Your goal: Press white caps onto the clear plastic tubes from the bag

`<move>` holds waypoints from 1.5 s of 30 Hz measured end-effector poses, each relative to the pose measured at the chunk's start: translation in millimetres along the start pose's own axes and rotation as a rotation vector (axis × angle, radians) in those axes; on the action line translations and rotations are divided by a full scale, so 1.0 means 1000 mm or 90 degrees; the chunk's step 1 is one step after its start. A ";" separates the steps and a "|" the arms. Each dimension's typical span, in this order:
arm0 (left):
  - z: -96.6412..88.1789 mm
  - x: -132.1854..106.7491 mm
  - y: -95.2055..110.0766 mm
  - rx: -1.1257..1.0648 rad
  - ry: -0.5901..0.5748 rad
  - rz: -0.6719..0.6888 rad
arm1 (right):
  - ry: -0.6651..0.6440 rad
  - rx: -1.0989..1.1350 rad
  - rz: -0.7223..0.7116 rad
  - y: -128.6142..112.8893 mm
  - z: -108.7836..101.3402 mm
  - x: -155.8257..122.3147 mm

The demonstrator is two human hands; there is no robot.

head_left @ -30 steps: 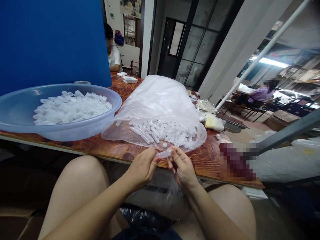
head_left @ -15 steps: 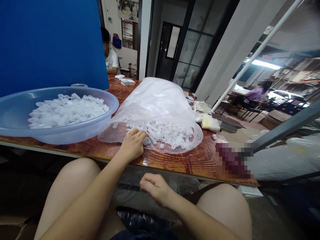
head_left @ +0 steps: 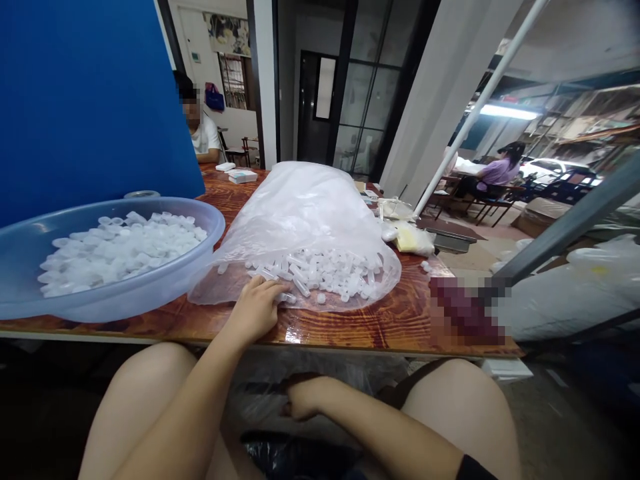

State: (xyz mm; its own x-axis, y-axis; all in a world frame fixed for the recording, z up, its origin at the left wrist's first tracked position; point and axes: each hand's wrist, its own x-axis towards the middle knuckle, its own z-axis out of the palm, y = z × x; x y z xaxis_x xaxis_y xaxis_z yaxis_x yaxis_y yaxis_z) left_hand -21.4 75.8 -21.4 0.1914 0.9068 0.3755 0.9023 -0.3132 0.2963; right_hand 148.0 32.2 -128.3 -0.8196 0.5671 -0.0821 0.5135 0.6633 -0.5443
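Note:
My left hand (head_left: 256, 308) lies on the wooden table (head_left: 380, 325) at the mouth of a clear plastic bag (head_left: 310, 207). Its outstretched fingers rest on the small clear plastic tubes (head_left: 333, 270) spilling from the bag. My right hand (head_left: 303, 399) is below the table edge between my knees, with its fingers curled against a clear bag (head_left: 340, 373) that hangs there. What they hold, if anything, is hidden. A bluish plastic basin (head_left: 155, 283) of small white caps (head_left: 115, 250) stands to the left of my left hand.
A blue board (head_left: 85, 100) stands behind the basin. One person (head_left: 200, 130) sits at the table's far end and another (head_left: 495, 172) at a desk far right. More bags (head_left: 407, 237) lie beyond the big bag. A slanted white pole (head_left: 475, 107) rises at the right.
One second ago both hands held a tube above the table edge. My left hand then went to the tubes at the bag mouth, and my right hand dropped below the table to the lower bag.

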 end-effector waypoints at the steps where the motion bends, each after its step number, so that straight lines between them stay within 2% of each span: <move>1: 0.000 -0.001 0.001 0.013 -0.002 -0.004 | -0.018 0.010 -0.051 -0.011 -0.012 -0.002; 3: 0.000 -0.004 0.003 0.033 -0.002 -0.012 | 0.001 0.028 -0.140 -0.029 -0.042 -0.008; 4: 0.000 -0.005 0.004 0.033 0.000 -0.014 | 0.089 0.011 -0.177 -0.035 -0.060 -0.013; 5: 0.002 -0.006 0.006 0.023 0.002 -0.017 | 0.183 -0.026 -0.175 -0.037 -0.077 -0.016; 8: 0.009 -0.009 0.011 -0.065 0.013 -0.032 | 0.423 -0.145 -0.053 -0.022 -0.117 -0.020; 10: 0.015 -0.009 0.014 -0.140 0.025 -0.046 | 0.480 -0.177 0.036 -0.003 -0.130 -0.015; 13: 0.019 -0.007 0.018 -0.226 0.037 -0.052 | 0.447 -0.166 0.071 0.018 -0.132 -0.003; 16: 0.016 -0.005 0.020 -0.276 0.022 -0.076 | 0.424 -0.130 0.053 0.025 -0.129 0.003; 19: 0.010 -0.005 0.020 -0.337 -0.013 -0.135 | 0.432 -0.067 0.029 0.022 -0.133 0.000; 22: 0.005 -0.006 0.021 -0.463 -0.058 -0.190 | 0.448 -0.004 0.010 0.019 -0.138 -0.007; 28: -0.002 -0.006 0.027 -0.675 -0.135 -0.237 | 0.477 0.254 -0.062 0.012 -0.143 -0.014; 31: -0.005 -0.007 0.029 -0.763 -0.182 -0.236 | 0.471 0.247 -0.125 0.009 -0.145 -0.016; 34: -0.008 -0.008 0.028 -0.794 -0.209 -0.208 | 0.458 0.208 -0.180 0.006 -0.147 -0.020; 36: -0.008 -0.009 0.029 -0.812 -0.222 -0.197 | 0.454 0.180 -0.161 0.004 -0.146 -0.021; 40: -0.006 -0.008 0.031 -0.834 -0.213 -0.197 | 0.419 0.221 0.021 0.005 -0.142 -0.024; 42: -0.005 -0.008 0.032 -0.832 -0.200 -0.186 | 0.398 0.252 0.018 0.006 -0.141 -0.026; 45: -0.005 -0.007 0.033 -0.823 -0.176 -0.173 | 0.398 0.245 -0.056 0.005 -0.141 -0.028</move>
State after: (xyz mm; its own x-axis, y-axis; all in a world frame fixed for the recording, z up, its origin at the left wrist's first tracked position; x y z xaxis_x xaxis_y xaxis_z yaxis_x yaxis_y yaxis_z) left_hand 5.2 58.2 -9.8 0.2758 0.9608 0.0301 -0.0547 -0.0156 0.9984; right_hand 209.0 88.5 -11.0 -0.4965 0.7683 0.4041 0.2324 0.5661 -0.7909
